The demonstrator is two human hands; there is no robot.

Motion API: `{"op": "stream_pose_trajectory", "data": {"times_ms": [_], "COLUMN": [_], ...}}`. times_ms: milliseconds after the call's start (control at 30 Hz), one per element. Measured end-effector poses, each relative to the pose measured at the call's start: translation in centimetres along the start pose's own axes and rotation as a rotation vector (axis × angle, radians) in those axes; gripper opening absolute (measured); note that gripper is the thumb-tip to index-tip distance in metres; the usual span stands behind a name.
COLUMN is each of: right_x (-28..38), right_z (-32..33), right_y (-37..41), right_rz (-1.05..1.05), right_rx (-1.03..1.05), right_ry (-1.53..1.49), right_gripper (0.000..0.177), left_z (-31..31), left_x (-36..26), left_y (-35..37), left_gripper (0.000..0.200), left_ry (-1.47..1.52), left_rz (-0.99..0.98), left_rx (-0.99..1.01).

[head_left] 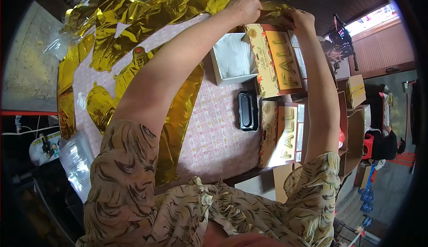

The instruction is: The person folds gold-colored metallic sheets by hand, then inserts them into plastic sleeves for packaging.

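Overall: pink cloth point(214, 126); gold foil point(156, 13) over its far and left parts, reaching between the hands; two FALL boxes point(285, 60) nearer; white box point(234, 60) beside them; black tray point(248, 110). Left hand point(244, 8) closed on foil, right hand point(303, 20) pinching it.

Uneven daylight, with a strongly bent wide view.
Glare fills the opening point(372, 19) beyond the table's point(211, 129) far right corner; gold foil point(120, 33) glints, sunlight patches the near right corner, shadow darkens the near edge, and black borders round the view.
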State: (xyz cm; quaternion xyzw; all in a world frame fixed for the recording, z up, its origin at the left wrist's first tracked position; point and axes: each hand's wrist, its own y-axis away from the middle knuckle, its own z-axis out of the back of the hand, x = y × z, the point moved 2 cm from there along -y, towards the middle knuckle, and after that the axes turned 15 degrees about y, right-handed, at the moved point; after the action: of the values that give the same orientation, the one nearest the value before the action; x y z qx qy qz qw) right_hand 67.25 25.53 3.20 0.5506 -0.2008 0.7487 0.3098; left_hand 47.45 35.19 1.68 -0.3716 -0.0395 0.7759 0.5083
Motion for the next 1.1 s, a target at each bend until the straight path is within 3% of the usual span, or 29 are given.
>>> {"op": "stream_pose_trajectory", "data": {"times_ms": [100, 167, 267, 400, 467, 600, 667, 700, 767, 800, 900, 933, 1100], "right_x": [-1.6, -0.9, -0.2, -1.2, -1.9, -1.8, -0.4, 0.7, 2.5, 1.7, 1.4, 2.3, 3.3], "right_z": [1.0, 1.4, 1.4, 1.7, 1.9, 1.4, 1.2, 0.7, -0.7, -1.3, -3.2, -3.5, -5.3], "right_y": [-1.2, -1.1, 0.1, -0.8, -1.6, -1.6, 0.0, 1.0, 2.7, 1.0, 0.8, 2.2, 2.9], "right_rz": [0.087, 0.275, 0.291, 0.290, 0.300, 0.276, 0.429, 0.431, 0.514, 0.543, 0.553, 0.563, 0.575], "right_rx": [-0.037, -0.044, -0.070, -0.104, -0.069, -0.109, -0.264, -0.263, -0.109, 0.022, 0.120, 0.097, 0.047], "right_ry": [0.103, 0.709, 0.911, 0.960, 0.736, 0.671, 0.950, 0.950, 1.075, 1.010, 0.934, 0.988, 1.119], "right_gripper": [0.027, 0.025, 0.033, 0.035, 0.037, 0.035, 0.039, 0.039, 0.032, 0.037, 0.047, 0.055, 0.054], "left_z": [-0.4, -0.3, 0.2, -0.4, -0.4, -0.6, -1.2, -1.1, -1.0, -1.4, -0.9, -0.5, 0.3], "left_x": [1.9, 2.5, 3.1, 3.8, 3.7, 4.5, 5.6, 5.4, 4.9, 5.2, 6.1, 5.6, 4.5], "left_y": [-0.3, -0.5, -0.4, -0.7, -0.7, -0.9, -0.8, -0.8, -0.6, -0.7, -1.3, -0.7, -0.1], "left_gripper": [0.018, 0.018, 0.032, 0.038, 0.046, 0.050, 0.054, 0.054, 0.058, 0.053, 0.047, 0.042, 0.045], "left_ry": [0.168, 0.181, 0.191, 0.177, 0.154, 0.249, 0.490, 0.489, 0.773, 0.800, 0.582, 0.666, 0.836], "left_rz": [0.124, 0.174, 0.205, 0.306, 0.370, 0.395, 0.403, 0.403, 0.484, 0.443, 0.426, 0.394, 0.358], "left_rx": [-0.151, -0.164, -0.230, -0.192, -0.111, -0.067, -0.093, -0.095, -0.190, -0.211, -0.093, -0.056, -0.109]}}
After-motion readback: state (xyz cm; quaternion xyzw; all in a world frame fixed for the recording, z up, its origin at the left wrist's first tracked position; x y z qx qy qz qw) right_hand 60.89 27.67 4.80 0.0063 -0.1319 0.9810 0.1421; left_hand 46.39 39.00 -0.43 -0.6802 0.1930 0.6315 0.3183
